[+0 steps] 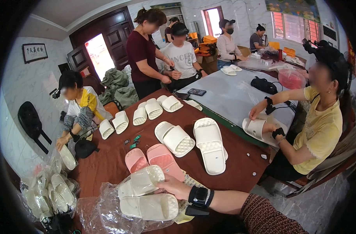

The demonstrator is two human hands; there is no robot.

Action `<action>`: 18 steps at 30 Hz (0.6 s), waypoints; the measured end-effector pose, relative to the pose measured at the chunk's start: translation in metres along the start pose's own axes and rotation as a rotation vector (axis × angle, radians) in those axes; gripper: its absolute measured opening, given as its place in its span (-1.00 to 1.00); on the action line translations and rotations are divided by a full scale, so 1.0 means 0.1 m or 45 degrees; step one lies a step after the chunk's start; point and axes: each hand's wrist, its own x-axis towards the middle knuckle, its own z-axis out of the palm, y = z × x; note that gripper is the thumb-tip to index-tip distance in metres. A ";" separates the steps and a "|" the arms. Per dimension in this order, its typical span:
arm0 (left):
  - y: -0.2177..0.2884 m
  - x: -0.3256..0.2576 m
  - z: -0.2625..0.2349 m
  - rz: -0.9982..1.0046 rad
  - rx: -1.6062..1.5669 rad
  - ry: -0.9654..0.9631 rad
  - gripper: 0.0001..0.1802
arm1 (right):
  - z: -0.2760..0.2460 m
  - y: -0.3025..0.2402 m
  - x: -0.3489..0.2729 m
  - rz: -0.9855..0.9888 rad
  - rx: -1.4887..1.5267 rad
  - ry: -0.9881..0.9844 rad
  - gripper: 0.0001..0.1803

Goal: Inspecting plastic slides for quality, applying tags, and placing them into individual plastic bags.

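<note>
My right hand (174, 187) reaches in from the lower right, a black band on its wrist. Its fingers close on the edge of a white slipper (142, 181) at the front of the table. Against that slipper lies a second white slipper (148, 206). Crumpled clear plastic (104, 212) spreads under and left of the pair. Just beyond are two pink slippers (162, 158). A sheet of small stickers (191, 181) lies partly under my wrist. My left hand is out of view.
More white slippers (174, 138) stand on the brown-covered table (240, 173), several in a row at its far side. Bagged slippers (49, 195) pile up at the left. A person in yellow (314, 124) handles a slipper at the right; another person (80, 101) crouches at the left.
</note>
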 end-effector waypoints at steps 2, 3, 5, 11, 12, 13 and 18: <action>-0.02 0.01 -0.02 -0.018 0.028 -0.022 -0.69 | 0.01 -0.02 0.00 -0.015 -0.015 -0.005 -0.54; -0.03 0.01 -0.03 -0.027 0.043 -0.033 -0.69 | 0.02 -0.03 -0.01 -0.013 -0.011 -0.011 -0.54; -0.05 0.01 -0.06 -0.046 0.072 -0.054 -0.69 | 0.06 -0.07 -0.04 -0.031 -0.004 -0.009 -0.53; -0.05 0.09 -0.16 -0.106 0.177 -0.148 -0.68 | 0.01 -0.03 -0.01 -0.043 -0.034 -0.047 -0.54; -0.06 0.11 -0.16 -0.115 0.191 -0.165 -0.68 | 0.01 -0.03 -0.02 -0.040 -0.031 -0.048 -0.54; -0.07 0.13 -0.17 -0.124 0.205 -0.182 -0.68 | 0.01 -0.04 -0.02 -0.041 -0.031 -0.040 -0.54; -0.11 0.22 -0.20 -0.164 0.273 -0.265 -0.68 | 0.05 -0.08 -0.06 -0.058 -0.012 -0.036 -0.54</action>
